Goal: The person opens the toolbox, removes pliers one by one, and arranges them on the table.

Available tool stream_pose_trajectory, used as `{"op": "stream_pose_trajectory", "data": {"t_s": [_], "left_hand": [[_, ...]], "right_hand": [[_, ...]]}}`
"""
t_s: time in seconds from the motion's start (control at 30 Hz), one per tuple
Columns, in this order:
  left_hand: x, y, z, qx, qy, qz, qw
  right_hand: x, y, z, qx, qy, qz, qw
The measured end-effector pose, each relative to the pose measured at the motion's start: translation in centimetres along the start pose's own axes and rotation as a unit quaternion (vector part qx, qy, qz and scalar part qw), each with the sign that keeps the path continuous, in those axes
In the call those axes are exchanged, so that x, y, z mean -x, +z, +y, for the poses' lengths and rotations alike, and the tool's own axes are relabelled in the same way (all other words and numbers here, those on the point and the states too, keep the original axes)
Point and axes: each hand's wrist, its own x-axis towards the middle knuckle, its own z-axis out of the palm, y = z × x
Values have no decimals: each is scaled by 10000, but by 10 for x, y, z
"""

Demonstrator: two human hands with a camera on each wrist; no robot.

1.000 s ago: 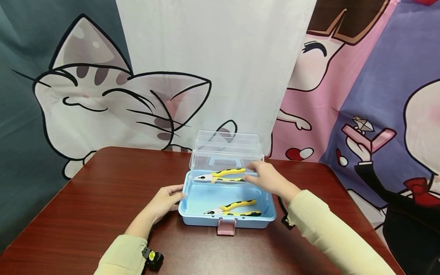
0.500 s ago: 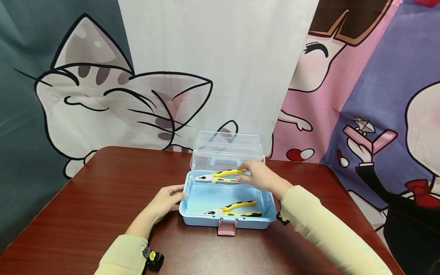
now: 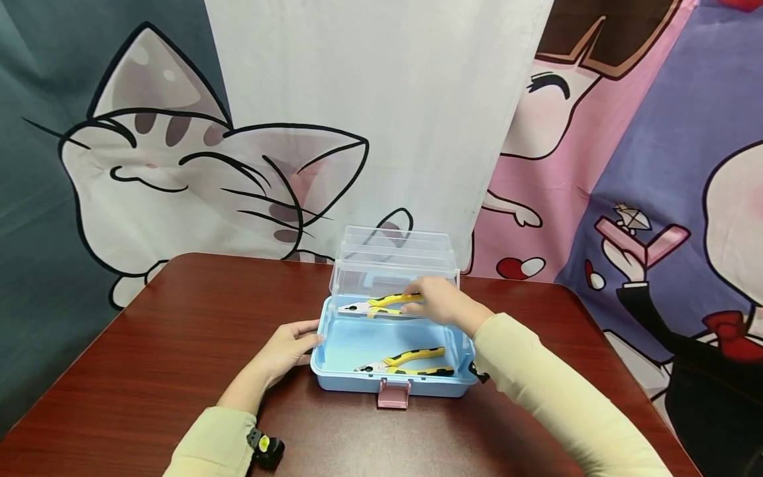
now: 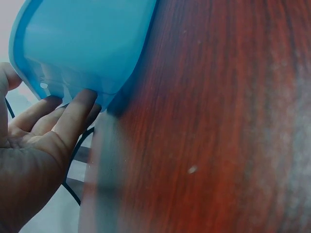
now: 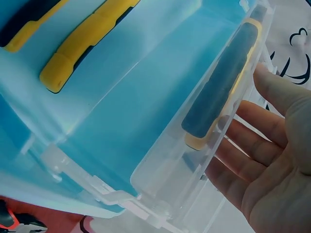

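A light blue toolbox [image 3: 357, 336] stands with its lid up, and a clear tray [image 3: 340, 281] is raised at its back. One pair of yellow-and-black pliers [image 3: 411, 362] lies on the box floor. Another pair of pliers [image 3: 381, 303] lies in the clear tray, its handle ends partly covered by my right hand [image 3: 440, 303]. That hand's fingers [image 5: 252, 138] are loosely bent beside the tray wall, holding nothing I can see. My left hand [image 3: 286, 348] holds the box's left end, thumb at the rim and fingers [image 4: 80, 109] against the outer wall.
A pink latch [image 3: 393, 394] hangs down at the box front. The clear lid [image 3: 396, 242] leans back near a printed curtain [image 3: 381, 119]. Around the box is the dark red wooden table [image 3: 197, 331]. A red-and-black object [image 5: 7, 216] shows in the right wrist view's lower corner.
My right hand has moved left across the tray, over more of the upper pliers' handles. The left hand, the box and both pliers have stayed in place.
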Motion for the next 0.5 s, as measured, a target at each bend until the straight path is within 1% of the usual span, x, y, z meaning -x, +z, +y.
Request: {"op": "stream_pose_trajectory", "data": {"t_s": [0.3, 0.5], "left_hand": [[0, 1, -1, -12, -6, 20, 10000], [0, 0, -1, -12, -8, 39, 10000]], "right_hand": [[-5, -1, -3, -57, 183, -121, 9997], [-5, -3, -5, 148, 97, -104, 9998]]}}
